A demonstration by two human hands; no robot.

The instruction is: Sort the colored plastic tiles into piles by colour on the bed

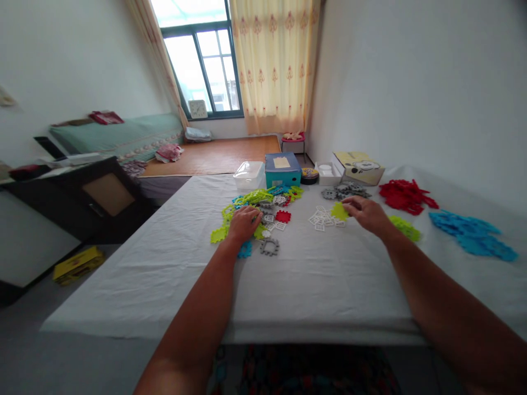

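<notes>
My right hand [364, 213] pinches a lime-green plastic building piece [340, 212] with toothed edges, holding it beside a small group of white lattice pieces [321, 217]. My left hand [245, 220] is at a mixed pile, its fingers curled down among the pieces; what they grip, if anything, is hidden. Lime-green pieces [218, 235] lie around it, with a red square piece [283, 216] to its right. Nearer to me are a grey square ring [269, 247] and a blue piece [244, 250].
Separate heaps lie to the right: grey pieces [352, 191], red pieces [405, 196], lime-green pieces [405, 228] and blue pieces [471, 233]. Along the table's back stand a clear plastic box [249, 174], a blue box [282, 171], a round dark tin [309, 176] and a yellow box [359, 168].
</notes>
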